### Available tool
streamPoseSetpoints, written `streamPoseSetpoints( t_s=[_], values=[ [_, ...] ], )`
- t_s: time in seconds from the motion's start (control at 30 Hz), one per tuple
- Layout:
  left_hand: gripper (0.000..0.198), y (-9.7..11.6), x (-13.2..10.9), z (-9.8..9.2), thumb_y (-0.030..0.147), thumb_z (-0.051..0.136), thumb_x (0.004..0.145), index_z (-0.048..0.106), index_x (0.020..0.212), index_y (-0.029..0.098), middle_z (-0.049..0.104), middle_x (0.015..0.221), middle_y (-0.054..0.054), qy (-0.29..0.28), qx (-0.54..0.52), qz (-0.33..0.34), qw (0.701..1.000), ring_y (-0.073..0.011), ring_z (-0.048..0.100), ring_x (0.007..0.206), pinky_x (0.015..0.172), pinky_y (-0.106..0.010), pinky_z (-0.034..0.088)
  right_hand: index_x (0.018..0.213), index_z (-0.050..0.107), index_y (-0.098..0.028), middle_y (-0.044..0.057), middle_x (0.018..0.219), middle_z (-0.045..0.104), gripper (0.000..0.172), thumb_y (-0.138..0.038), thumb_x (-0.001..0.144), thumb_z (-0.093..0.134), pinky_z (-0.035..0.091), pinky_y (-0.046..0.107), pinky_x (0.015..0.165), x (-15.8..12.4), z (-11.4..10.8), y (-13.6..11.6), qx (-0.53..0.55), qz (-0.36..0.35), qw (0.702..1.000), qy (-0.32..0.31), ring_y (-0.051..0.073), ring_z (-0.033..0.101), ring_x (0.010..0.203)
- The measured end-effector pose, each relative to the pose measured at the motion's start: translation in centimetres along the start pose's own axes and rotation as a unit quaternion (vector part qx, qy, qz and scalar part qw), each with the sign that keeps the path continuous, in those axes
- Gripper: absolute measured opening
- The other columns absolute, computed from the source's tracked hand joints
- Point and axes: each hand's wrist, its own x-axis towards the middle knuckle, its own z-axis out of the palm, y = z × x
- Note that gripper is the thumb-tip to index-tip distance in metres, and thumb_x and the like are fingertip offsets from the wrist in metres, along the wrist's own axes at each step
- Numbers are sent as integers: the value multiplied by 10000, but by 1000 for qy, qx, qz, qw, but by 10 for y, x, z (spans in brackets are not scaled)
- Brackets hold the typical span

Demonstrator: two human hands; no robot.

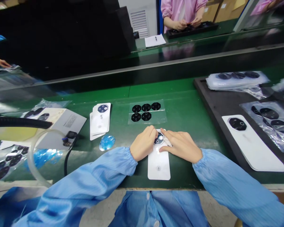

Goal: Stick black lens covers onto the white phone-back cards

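My hands meet over a white phone back cover [159, 165] lying lengthwise on the green bench. Its black camera-lens disc [159, 138] sits under my fingers, partly hidden. My left hand [144, 142] holds the cover's top edge. My right hand [182, 145] pinches a small white film tab [168, 141] at the disc's right side. Left of them lie a stack of white back covers [100, 119] and a crumpled blue film [107, 142]. Above my hands is a clear sheet of black octagonal lens pieces [146, 112].
A black mat [215, 126] at right holds another white cover [249, 142] and plastic bags of black lens pieces [269, 116]. At left lie a black hose [19, 123], a clear tube [32, 157] and papers. Across the bench, a co-worker in pink sleeves [182, 12] handles a black tray [191, 30].
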Motion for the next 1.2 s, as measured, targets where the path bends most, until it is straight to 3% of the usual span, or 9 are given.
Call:
streamPoseSetpoints(
  t_s=[0.33,0.47,0.57,0.67,0.77,0.83,1.03,1.13,1.2],
  values=[
    [179,16,-37,-3,49,329,892,379,844,214,497,868,-50,29,-75,-18,997,-193,508,776,654,-303,450,1416,423,-76,147,1247,646,785,-586,847,600,540,399,829,-1,1,0,-10,-3,1000,4,284,657,1064],
    [163,21,-60,-19,83,329,917,383,848,220,505,873,-34,59,-99,-68,991,-168,522,782,681,-279,454,1420,425,-85,151,1260,638,755,-569,863,586,550,410,818,-2,1,1,-16,-8,1000,10,291,662,1059],
    [146,-1,-84,-40,126,333,945,402,855,218,503,845,-19,107,-86,-165,977,-153,526,763,695,-274,454,1416,436,-90,163,1254,638,742,-567,866,577,558,436,805,-2,2,2,-17,-11,1000,16,311,668,1044],
    [113,-44,-109,-53,159,402,935,444,841,207,523,801,-11,153,-42,-277,948,-154,533,713,668,-288,455,1416,442,-102,161,1258,635,717,-555,874,567,562,456,794,-1,5,6,-17,-14,1000,22,326,667,1046],
    [79,-86,-126,-50,206,506,922,515,855,167,550,783,1,172,3,-361,916,-139,550,678,652,-291,473,1423,435,-107,142,1293,615,710,-555,884,551,564,455,790,-1,7,8,-15,-16,999,24,327,662,1055],
    [142,-103,-131,-42,277,561,925,569,892,139,587,837,-11,172,26,-393,903,-136,577,720,676,-302,499,1427,432,-117,129,1306,608,713,-569,886,539,567,449,773,-1,8,9,-16,-14,999,25,328,663,1051],
    [195,-111,-130,-37,326,600,911,611,930,132,618,871,-17,179,41,-395,900,-128,590,718,684,-307,518,1431,432,-147,104,1304,615,709,-586,882,527,564,447,756,-1,8,9,-8,1,1000,16,328,666,1043],
    [97,-101,-125,-44,224,546,902,600,924,146,598,866,-28,218,35,-379,899,-136,566,675,656,-296,497,1443,410,-147,111,1321,601,739,-584,864,547,560,447,773,0,6,10,5,13,1000,11,328,658,1062],
    [138,-86,-118,-47,185,460,914,587,957,154,589,926,-64,243,22,-356,902,-167,581,744,688,-308,500,1451,392,-153,113,1323,600,793,-599,825,584,559,433,768,0,3,10,17,19,1000,5,325,659,1063]
  ],
)
